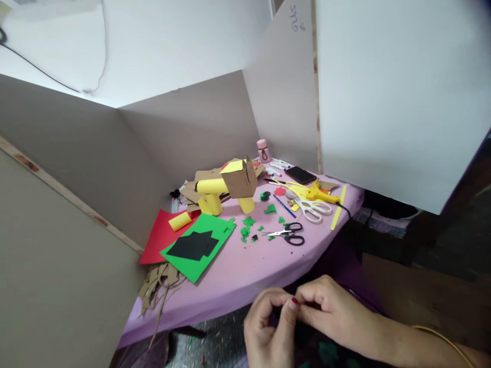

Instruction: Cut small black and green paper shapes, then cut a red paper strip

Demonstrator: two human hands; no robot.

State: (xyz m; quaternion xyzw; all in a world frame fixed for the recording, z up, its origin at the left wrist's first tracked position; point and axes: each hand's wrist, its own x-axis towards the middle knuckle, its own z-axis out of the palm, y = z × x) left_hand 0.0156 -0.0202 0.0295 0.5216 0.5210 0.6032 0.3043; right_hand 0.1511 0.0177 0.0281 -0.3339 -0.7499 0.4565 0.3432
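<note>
In front of the table edge, my left hand and my right hand meet at the fingertips. Both are closed in a pinch, thumbs against fingers. What they hold, if anything, is too small or hidden to make out; a red-painted thumbnail shows at the meeting point. Nearest on the table lie black-handled scissors, blades apart, among green paper scraps. Behind them stands a cardboard box with a yellow top, joined to a yellow paper tube on yellow tube legs.
A green sheet bearing a black cut-out overlaps a red sheet. At right are white scissors, a yellow glue gun and a phone. A pink bottle stands behind; grey panels enclose the table.
</note>
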